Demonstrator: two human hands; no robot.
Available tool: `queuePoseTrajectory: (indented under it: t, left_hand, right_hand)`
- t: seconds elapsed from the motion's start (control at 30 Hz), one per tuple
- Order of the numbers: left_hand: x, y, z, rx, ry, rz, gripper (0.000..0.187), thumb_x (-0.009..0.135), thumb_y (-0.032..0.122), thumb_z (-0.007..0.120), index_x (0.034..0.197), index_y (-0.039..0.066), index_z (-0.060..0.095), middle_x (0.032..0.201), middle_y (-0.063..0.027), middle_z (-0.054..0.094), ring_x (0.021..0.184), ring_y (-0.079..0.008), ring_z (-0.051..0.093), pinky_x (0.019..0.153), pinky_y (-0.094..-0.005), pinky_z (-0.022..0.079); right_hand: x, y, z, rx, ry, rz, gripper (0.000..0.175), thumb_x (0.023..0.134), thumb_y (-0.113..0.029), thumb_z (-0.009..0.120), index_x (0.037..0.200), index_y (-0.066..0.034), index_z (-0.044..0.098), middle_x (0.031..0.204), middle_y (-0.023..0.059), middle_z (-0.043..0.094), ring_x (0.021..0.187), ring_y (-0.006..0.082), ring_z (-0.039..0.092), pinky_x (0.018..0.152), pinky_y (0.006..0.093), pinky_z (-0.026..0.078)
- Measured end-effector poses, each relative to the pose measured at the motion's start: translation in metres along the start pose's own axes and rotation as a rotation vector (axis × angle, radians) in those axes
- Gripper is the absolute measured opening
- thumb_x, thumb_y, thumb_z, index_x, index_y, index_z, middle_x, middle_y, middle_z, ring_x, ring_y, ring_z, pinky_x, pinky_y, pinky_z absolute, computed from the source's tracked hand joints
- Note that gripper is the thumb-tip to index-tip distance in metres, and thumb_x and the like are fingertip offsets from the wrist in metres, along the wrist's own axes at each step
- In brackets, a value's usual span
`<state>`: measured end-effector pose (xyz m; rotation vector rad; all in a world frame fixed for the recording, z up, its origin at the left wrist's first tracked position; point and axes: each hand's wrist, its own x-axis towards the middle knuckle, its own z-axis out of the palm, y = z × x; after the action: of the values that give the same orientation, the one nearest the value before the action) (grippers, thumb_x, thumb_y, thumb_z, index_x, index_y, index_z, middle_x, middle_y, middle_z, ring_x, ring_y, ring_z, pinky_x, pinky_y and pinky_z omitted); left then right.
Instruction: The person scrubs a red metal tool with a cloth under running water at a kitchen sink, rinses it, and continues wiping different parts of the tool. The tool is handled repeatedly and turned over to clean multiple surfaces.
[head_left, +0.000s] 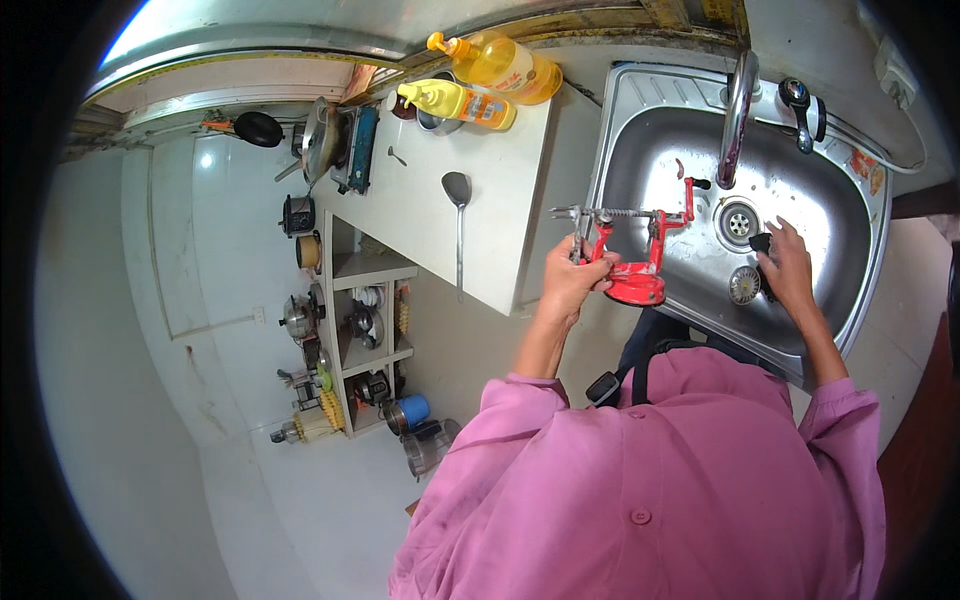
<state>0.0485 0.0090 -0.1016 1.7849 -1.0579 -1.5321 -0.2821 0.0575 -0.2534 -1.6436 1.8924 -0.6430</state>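
Observation:
My left hand grips a red hand-cranked apple peeler by its forked end, above the left rim of the steel sink. The peeler has a threaded metal shaft, a round base and a crank with a black knob that reaches over the basin. My right hand is low in the steel sink, right of the drain, with a small black item at its thumb and fingers; what it is cannot be told. Beside that hand lies a metal drain strainer. Bits of peel lie in the basin.
A chrome faucet arches over the basin, with a lever handle behind. On the white counter at left are a spatula, a small spoon, two yellow pump bottles and a portable gas stove. Cookware fills a shelf unit.

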Motion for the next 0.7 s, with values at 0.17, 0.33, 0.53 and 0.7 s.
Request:
queuePoseTrajectory:
  t: [0.17, 0.33, 0.53, 0.7]
  left_hand:
    - [0.014, 0.009, 0.026, -0.007, -0.043, -0.058, 0.02, 0.08, 0.001, 0.073, 0.088, 0.003, 0.055, 0.088, -0.0129, 0.067, 0.075, -0.0164, 0.068, 0.055, -0.0223, 0.056]
    - [0.027, 0.025, 0.073, -0.088, -0.137, -0.077, 0.026, 0.08, -0.002, 0.072, 0.101, -0.003, 0.055, 0.085, -0.0102, 0.064, 0.06, -0.0129, 0.062, 0.055, -0.0221, 0.056]
    - [0.038, 0.047, 0.102, -0.065, -0.329, -0.04, 0.028, 0.084, 0.002, 0.071, 0.106, -0.002, 0.054, 0.093, -0.0107, 0.066, 0.074, -0.0158, 0.066, 0.064, -0.0249, 0.06]
    - [0.041, 0.057, 0.117, -0.105, -0.437, -0.029, 0.03, 0.089, 0.006, 0.067, 0.115, -0.002, 0.053, 0.101, -0.0126, 0.068, 0.09, -0.0187, 0.069, 0.077, -0.0282, 0.061]
  right_hand:
    - [0.039, -0.02, -0.048, 0.03, 0.651, -0.089, 0.05, 0.093, -0.021, 0.064, 0.137, -0.0026, 0.049, 0.144, 0.0179, 0.044, 0.135, 0.0331, 0.04, 0.113, 0.0428, 0.029]
    - [0.098, -0.04, -0.105, -0.053, 0.638, -0.134, 0.06, 0.091, -0.042, 0.064, 0.133, 0.0011, 0.054, 0.134, 0.0221, 0.054, 0.128, 0.0358, 0.047, 0.108, 0.0414, 0.033]
    - [0.11, -0.044, -0.12, -0.07, 0.414, -0.071, 0.067, 0.081, -0.048, 0.071, 0.124, 0.0017, 0.062, 0.114, 0.0218, 0.065, 0.108, 0.0357, 0.058, 0.095, 0.0418, 0.044]
    - [0.113, -0.033, -0.137, -0.026, 0.267, -0.139, 0.062, 0.079, -0.039, 0.072, 0.126, 0.0008, 0.061, 0.118, 0.0229, 0.064, 0.111, 0.0366, 0.058, 0.098, 0.0407, 0.043]
